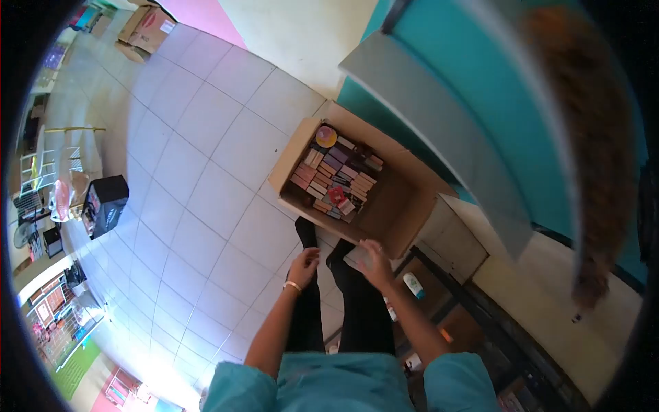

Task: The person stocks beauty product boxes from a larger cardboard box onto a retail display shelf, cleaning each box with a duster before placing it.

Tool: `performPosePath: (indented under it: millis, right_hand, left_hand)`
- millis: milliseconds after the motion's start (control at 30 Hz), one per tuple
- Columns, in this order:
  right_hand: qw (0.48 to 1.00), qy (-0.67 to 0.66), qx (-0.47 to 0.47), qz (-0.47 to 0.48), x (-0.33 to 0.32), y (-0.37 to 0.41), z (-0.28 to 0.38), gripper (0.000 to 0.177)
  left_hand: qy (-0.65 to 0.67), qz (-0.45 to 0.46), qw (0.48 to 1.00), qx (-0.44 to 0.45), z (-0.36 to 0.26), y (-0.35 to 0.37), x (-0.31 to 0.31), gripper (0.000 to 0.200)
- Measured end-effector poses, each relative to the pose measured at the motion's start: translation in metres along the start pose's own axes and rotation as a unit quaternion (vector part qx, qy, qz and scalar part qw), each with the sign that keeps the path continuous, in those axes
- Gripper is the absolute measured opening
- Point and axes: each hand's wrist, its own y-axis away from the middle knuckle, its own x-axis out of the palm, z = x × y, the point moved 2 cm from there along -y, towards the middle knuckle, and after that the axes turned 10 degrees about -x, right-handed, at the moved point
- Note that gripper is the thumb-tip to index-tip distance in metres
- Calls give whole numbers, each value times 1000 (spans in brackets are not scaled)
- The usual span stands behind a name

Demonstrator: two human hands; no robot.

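A large open cardboard box (395, 213) stands on the floor in front of my legs. Many small boxes (333, 172) in pink, purple and white are packed into its left part, with a round yellow-and-pink container (326, 136) at the far corner. The right part shows bare brown cardboard. My left hand (303, 265) hovers over my leg, short of the box, its fingers loosely bent with nothing visible in them. Close to the box's near edge is my right hand (375, 264), fingers apart and holding nothing I can see.
A dark-framed shelf (460, 309) stands at my right, with a white-and-green bottle (414, 285) on it. A curved grey panel (439, 123) juts out beside the teal wall. Farther left are a black bag (105, 206) and another cardboard box (146, 31) on the tiled floor.
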Motion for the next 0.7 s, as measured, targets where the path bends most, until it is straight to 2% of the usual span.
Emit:
performPosePath:
  millis: [100, 200, 267, 333, 433, 533, 633, 700]
  right_hand:
    - [999, 34, 13, -33, 48, -81, -112, 51]
    - [996, 38, 74, -29, 87, -161, -191, 55]
    - [993, 79, 81, 18, 109, -212, -230, 57]
    - [991, 124, 49, 29, 132, -253, -266, 61]
    - [997, 18, 66, 45, 156, -297, -296, 61]
    - [990, 42, 99, 87, 165, -312, -315, 60]
    - [998, 60, 14, 12, 160, -310, -308, 51]
    - [992, 121, 24, 21, 152, -304, -293, 49]
  left_hand:
    - [62, 52, 996, 33, -7, -50, 1, 25]
    - [-81, -8, 990, 116, -1, -104, -45, 26]
    - [-90, -76, 986, 121, 24, -139, -80, 25]
    - [-107, -124, 981, 108, 46, -160, -110, 24]
    - [-58, -179, 979, 73, 88, -180, -134, 23]
    - [-32, -200, 977, 71, 115, -186, -134, 22]
    - [4, -198, 977, 80, 118, -187, -120, 22]
    - [16, -195, 976, 92, 114, -185, -111, 22]
